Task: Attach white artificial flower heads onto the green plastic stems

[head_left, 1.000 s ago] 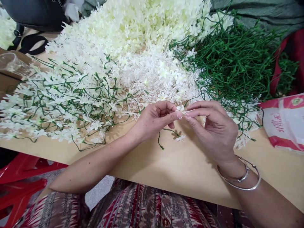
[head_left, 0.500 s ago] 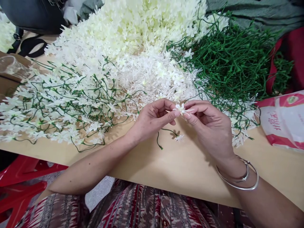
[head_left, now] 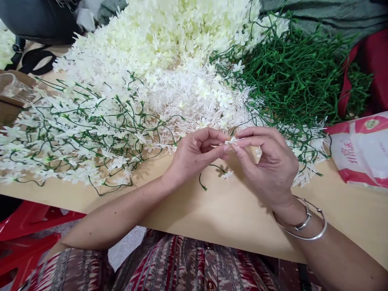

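Between my fingertips is a small white artificial flower (head_left: 233, 141), partly covered by them. My left hand (head_left: 200, 151) pinches it from the left with thumb and forefinger. From the other side my right hand (head_left: 266, 161) is closed on it too, thin white strands showing at its fingertips. Below the hands a green stem (head_left: 202, 182) lies on the table, with a white flower piece (head_left: 228, 175) beside it. Just beyond my hands spreads a heap of white stamen pieces (head_left: 178, 97).
Flowers on green stems (head_left: 75, 137) cover the left side. Loose cream petals (head_left: 169, 32) are piled at the back, bare green stems (head_left: 300, 76) at the back right. A red-and-white bag (head_left: 360, 149) lies right, a black bag (head_left: 39, 20) far left. Red stools (head_left: 27, 226) stand below the table (head_left: 194, 214).
The flower has turned between my fingers, so its open petals show less. My right fingers have shifted slightly over it. The view has moved a little; the heaps look the same.
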{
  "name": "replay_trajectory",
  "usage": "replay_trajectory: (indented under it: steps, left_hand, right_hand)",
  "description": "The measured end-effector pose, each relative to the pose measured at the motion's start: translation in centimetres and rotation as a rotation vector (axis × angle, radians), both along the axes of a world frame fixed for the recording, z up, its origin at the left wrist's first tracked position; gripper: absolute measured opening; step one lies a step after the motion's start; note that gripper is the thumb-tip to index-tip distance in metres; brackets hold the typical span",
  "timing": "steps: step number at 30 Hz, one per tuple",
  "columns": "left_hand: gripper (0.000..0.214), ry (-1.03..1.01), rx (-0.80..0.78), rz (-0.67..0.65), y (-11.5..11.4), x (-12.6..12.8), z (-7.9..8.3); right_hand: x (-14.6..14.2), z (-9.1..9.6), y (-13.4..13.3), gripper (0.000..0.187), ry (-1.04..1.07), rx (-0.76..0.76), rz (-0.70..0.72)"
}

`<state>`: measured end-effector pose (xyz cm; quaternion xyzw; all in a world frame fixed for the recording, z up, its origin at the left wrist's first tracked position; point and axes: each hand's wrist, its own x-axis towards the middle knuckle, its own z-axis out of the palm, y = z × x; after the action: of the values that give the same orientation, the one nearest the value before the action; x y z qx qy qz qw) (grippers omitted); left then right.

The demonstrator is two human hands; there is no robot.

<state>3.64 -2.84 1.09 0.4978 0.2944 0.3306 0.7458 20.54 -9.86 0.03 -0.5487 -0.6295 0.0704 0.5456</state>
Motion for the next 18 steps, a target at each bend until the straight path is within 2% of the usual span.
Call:
replay_trajectory:
  steps: [10, 15, 18]
  left_hand:
    - [0.042, 0.048, 0.081, 0.063, -0.23, 0.04, -0.52]
    - [0.029, 0.059, 0.173, 0.065, -0.52, 0.11, -0.31]
    - [0.030, 0.088, 0.202, 0.090, -0.59, 0.10, -0.29]
  right_hand:
    - [-0.95, 0.24, -0.08, 0.009, 0.041, -0.084, 0.002]
    - [-0.75, 0.01, -0.02, 0.004, 0.206, -0.170, 0.040]
    - [-0.60, -0.08, 0.08, 0.005, 0.306, -0.204, 0.042]
